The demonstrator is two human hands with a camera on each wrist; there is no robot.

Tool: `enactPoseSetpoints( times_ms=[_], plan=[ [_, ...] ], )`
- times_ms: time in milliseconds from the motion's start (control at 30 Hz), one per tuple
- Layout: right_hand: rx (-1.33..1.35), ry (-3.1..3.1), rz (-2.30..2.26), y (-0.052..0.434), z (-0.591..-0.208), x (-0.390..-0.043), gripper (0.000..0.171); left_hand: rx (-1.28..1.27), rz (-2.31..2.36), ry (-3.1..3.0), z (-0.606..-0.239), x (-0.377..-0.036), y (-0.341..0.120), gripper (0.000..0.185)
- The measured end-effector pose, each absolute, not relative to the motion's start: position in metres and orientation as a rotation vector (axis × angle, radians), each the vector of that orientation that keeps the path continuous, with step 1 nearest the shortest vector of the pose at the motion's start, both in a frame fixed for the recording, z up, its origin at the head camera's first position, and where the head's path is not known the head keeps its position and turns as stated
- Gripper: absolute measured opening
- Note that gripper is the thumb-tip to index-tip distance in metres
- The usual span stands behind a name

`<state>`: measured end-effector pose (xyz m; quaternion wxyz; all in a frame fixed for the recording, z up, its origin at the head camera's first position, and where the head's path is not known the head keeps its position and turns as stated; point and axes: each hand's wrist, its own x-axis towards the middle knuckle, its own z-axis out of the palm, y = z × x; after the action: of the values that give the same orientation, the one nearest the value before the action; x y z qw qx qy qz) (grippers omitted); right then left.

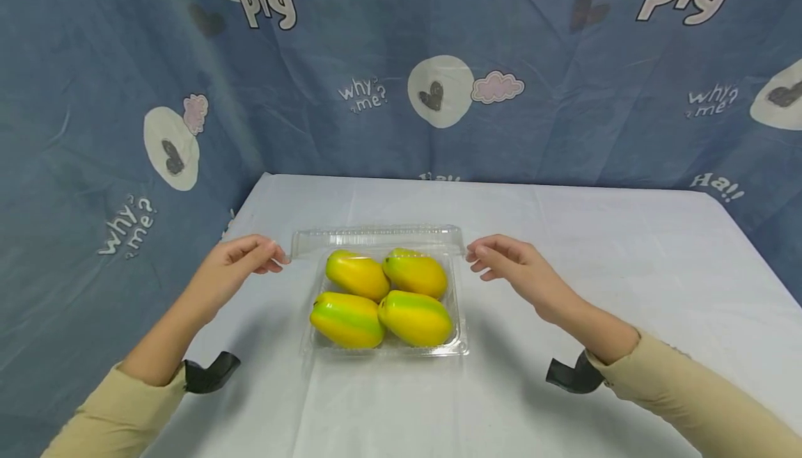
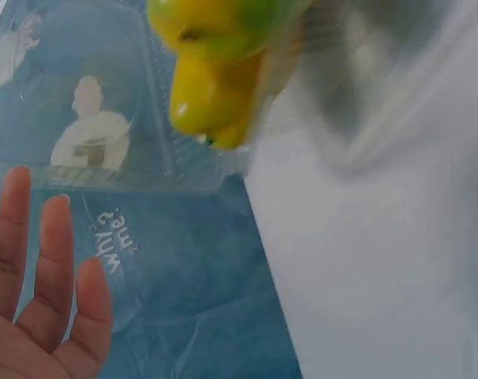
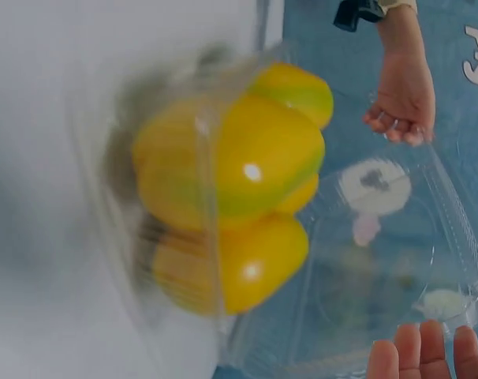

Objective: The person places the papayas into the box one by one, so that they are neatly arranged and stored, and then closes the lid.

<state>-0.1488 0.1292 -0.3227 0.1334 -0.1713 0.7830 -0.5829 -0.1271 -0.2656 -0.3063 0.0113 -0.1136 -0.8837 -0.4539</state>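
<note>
Even, soft light fills the head view, bright on the white table (image 1: 564, 270), with faint shadows under both forearms near its front edge. The backdrop (image 1: 94, 96) bows at the picture's sides from the wide lens. Both wrist views are blurred; small glare spots sit on the yellow fruit (image 3: 247, 174), and the clear lid (image 3: 397, 260) shows hazy reflections.

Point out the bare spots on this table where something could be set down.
Free: the white table right of the right hand, the strip behind the raised clear lid, and the near edge before the clamshell tray. Crowded: the centre, where four yellow-green fruits fill the tray, with the left hand at the lid's corner.
</note>
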Motion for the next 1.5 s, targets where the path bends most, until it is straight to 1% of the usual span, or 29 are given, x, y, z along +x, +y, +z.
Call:
enactPoseSetpoints(
  times_ms=[233, 433, 733, 867, 1033, 1233, 1500],
  plan=[
    [-0.481, 2.241, -1.665, 0.132, -0.339, -0.126, 0.033, -0.253, -1.456, -2.756, -0.327, -0.106, -0.261, 0.024],
    [-0.451, 2.198, -1.676, 0.132, -0.352, -0.114, 0.03, -0.199, -1.476, -2.775, -0.341, -0.093, -0.261, 0.024],
    [-0.38, 2.119, -1.679, 0.129, -0.374, -0.103, 0.036, -0.079, -1.826, -2.709, -0.361, -0.074, -0.261, 0.028],
    [-0.355, 2.081, -1.704, 0.126, -0.384, -0.1, 0.038, -0.005, -1.917, -2.694, -0.369, -0.07, -0.258, 0.026],
    [-0.366, 2.048, -1.736, 0.123, -0.394, -0.097, 0.038, 0.01, -1.971, -2.675, -0.378, -0.069, -0.257, 0.028],
    [-0.334, 2.043, -1.74, 0.12, -0.403, -0.097, 0.036, 0.049, -1.969, -2.728, -0.386, -0.07, -0.256, 0.033],
    [-0.34, 2.082, -1.732, 0.119, -0.408, -0.098, 0.033, 0.146, -1.947, -2.771, -0.392, -0.072, -0.25, 0.031]
  ],
)
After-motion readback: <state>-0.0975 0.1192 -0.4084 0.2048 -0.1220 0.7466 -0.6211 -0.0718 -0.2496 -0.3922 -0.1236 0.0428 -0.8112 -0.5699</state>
